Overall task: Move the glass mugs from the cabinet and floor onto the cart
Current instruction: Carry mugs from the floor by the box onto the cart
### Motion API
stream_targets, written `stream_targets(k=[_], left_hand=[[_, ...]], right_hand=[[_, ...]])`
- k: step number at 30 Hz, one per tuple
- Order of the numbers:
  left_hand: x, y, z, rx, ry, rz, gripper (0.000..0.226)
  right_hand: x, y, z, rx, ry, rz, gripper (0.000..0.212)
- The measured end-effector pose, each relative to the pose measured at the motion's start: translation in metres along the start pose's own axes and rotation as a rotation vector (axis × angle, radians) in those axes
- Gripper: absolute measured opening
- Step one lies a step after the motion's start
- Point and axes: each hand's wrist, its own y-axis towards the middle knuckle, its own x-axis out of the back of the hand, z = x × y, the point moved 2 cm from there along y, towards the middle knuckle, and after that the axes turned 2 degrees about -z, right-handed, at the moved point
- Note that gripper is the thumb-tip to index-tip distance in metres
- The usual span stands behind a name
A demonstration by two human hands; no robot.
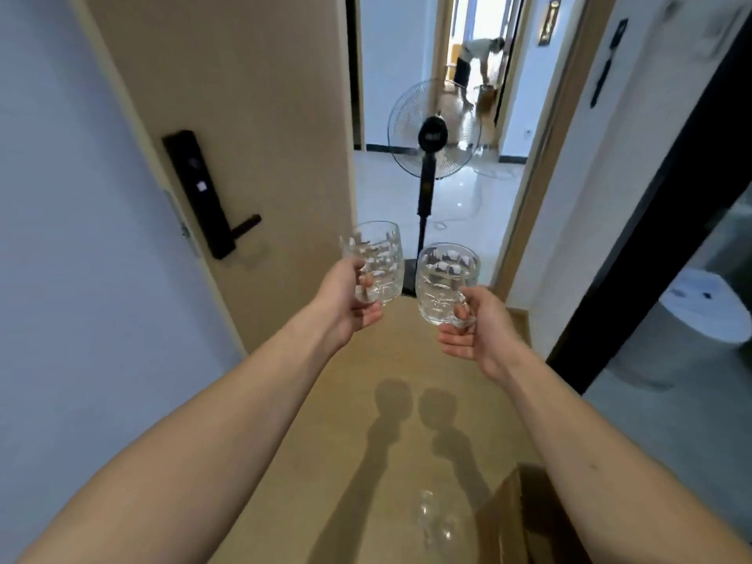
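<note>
At the far left stands a pale, smooth wall, and beside it an open door [244,116] of light wood grain carrying a long matte black lock plate [201,195] with a straight lever handle. The left hand [346,297] is curled round the handle of the left mug [376,262], a clear, thick-walled glass with a faceted, dimpled pattern, held upright in the air above the wooden floor [366,462]. Just beside it but apart, the right mug [445,282] has the same cut-glass relief and a rounded belly; the right hand [474,323] grips its handle, fingers wrapped through the loop. Both mugs look empty. Beyond them stands a black pedestal fan [433,132] with a round wire cage, on glossy white tile. Low on the floor lies a blurred glint of more glass [431,523], next to a brown cardboard edge [504,506].
</note>
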Motion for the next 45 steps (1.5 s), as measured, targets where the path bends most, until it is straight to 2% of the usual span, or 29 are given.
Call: stream_targets(k=[10,21,28,34,45], left_hand=[[0.110,-0.129,-0.044,-0.193,-0.234,-0.296,0.032],[0.248,-0.327,0.004,-0.287,-0.310,-0.729,0.031],[0.338,-0.464,0.052,-0.352,-0.418,-0.945,0.026],[0.424,-0.591,0.105,-0.378,-0.484,-1.094,0.021],[0.532,-0.810,0.210,-0.427,-0.576,-1.374,0.008]], right_hand=[[-0.095,-0.069,0.041,0.121,-0.108,0.434,0.040],[-0.230,-0.225,-0.002,0.089,-0.257,0.868,0.039],[-0.302,-0.356,-0.063,0.056,-0.318,1.108,0.038],[-0.355,-0.483,-0.142,0.002,-0.362,1.280,0.037],[-0.421,-0.711,-0.284,-0.112,-0.487,1.506,0.036]])
